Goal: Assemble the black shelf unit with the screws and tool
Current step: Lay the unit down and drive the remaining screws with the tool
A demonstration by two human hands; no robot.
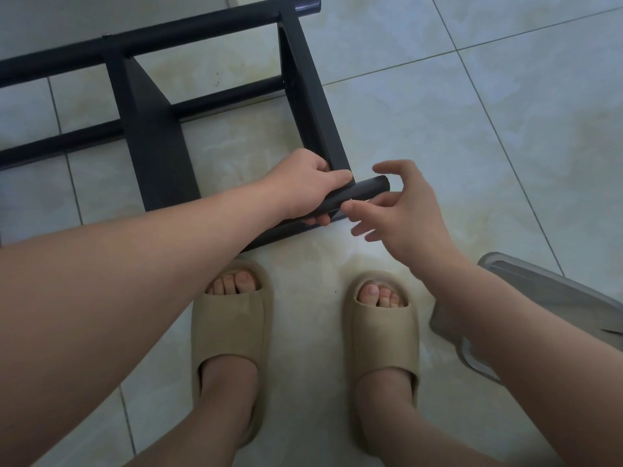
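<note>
Head view: black shelf frame (155, 136) laid on floor (472, 129), far left area. Tube (367, 190) gripped by left hand (310, 183) at near frame corner. Right hand (401, 210) spread open just beside tube end, nothing grasped. Frame judged stiff, smooth, moderately light; hold advised at tubes near joints.

No writing can be read anywhere here. The black shelf unit (153, 136) and beige slippers (232, 328) carry no legible marks.

Matt black metal shelf frame (313, 96) — glossy pale floor tiles (472, 129), matt foam slippers (232, 332).
</note>
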